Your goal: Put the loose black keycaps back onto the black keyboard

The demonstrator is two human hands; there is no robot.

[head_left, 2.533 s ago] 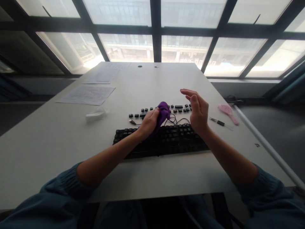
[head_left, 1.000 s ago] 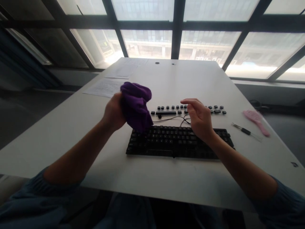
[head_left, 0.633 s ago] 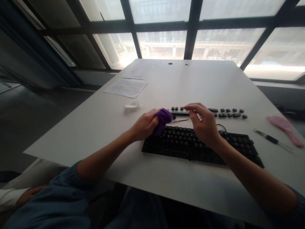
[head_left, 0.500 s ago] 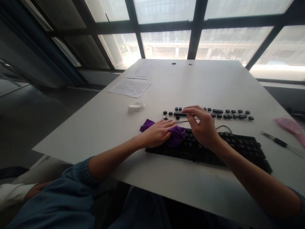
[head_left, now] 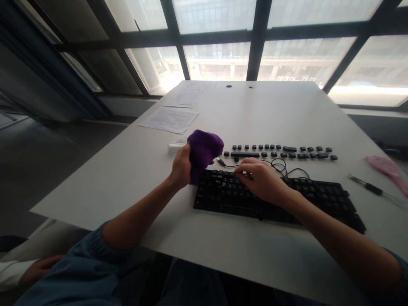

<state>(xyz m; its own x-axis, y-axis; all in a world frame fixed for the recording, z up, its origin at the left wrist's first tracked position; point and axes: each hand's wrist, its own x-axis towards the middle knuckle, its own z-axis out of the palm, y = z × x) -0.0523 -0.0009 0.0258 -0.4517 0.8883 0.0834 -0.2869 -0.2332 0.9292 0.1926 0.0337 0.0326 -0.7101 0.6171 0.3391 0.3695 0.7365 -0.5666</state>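
Observation:
A bunched purple cloth (head_left: 205, 148) is gripped in my left hand (head_left: 181, 168), raised at the left end of the black keyboard (head_left: 239, 209). Over the keyboard's upper edge is my right hand (head_left: 264, 180), thumb and fingertips pinched together; whatever may be between them is hidden. Several keys are off the keyboard's left part. Behind it, loose black keycaps stand in two rows, among them a long space bar (head_left: 245, 154). The keyboard's cable (head_left: 279, 165) lies coiled on the table, its USB plug (head_left: 220, 161) close to the cloth.
To the right lie a keycap puller (head_left: 372, 188) with wire ends and a pink brush-like thing (head_left: 384, 165). A crumpled white wrapper (head_left: 176, 145) and printed sheets (head_left: 170, 120) are at the left of the white table (head_left: 105, 187). Another person's hand (head_left: 41, 270) shows at lower left.
My left hand has lifted the purple cloth off the keyboard and leftward. My right hand has come down from above the keycap rows to the keyboard's upper edge.

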